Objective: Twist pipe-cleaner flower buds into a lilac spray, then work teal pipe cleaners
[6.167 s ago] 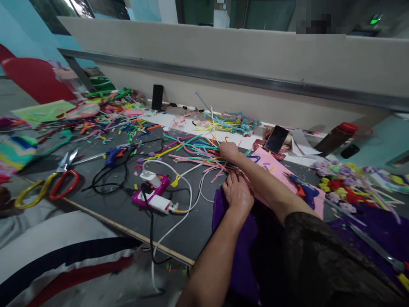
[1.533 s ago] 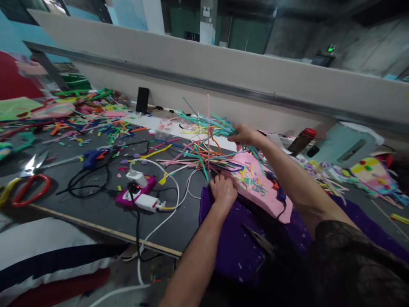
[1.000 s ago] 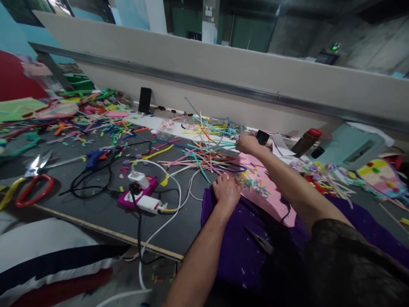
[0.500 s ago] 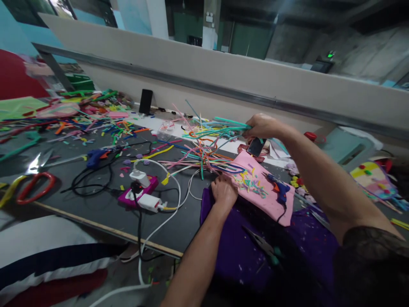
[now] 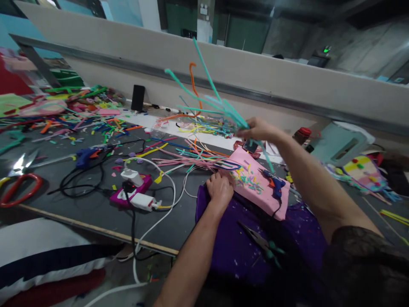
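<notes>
My right hand [image 5: 259, 129] is raised above the back of the table, closed on a loose bunch of teal pipe cleaners [image 5: 209, 79]. A bent orange pipe cleaner [image 5: 195, 85] sticks out among them. My left hand [image 5: 220, 188] rests low on the purple cloth [image 5: 204, 204], fingers curled under; whatever they hold is hidden. Just beyond it lies a pile of pink pipe cleaners [image 5: 188, 161]. Beside that hand is a pink pad [image 5: 271, 204], with cut pipe cleaner bits [image 5: 249, 179] and a blue glue gun [image 5: 277, 185] on it. Pliers [image 5: 260, 243] lie on the cloth nearer me.
At left are a magenta power strip [image 5: 145, 183] with white cables, another glue gun [image 5: 86, 157] and red-handled scissors [image 5: 22, 187]. A phone [image 5: 138, 98] leans at the back, beside scattered colourful scraps [image 5: 108, 125]. A pale green box [image 5: 340, 143] stands right. Someone's striped clothing [image 5: 47, 251] shows lower left.
My right hand has lifted the teal pipe cleaners and the orange one up from the pile, and they now fan out above it. My left hand stays on the cloth. The view has shifted slightly.
</notes>
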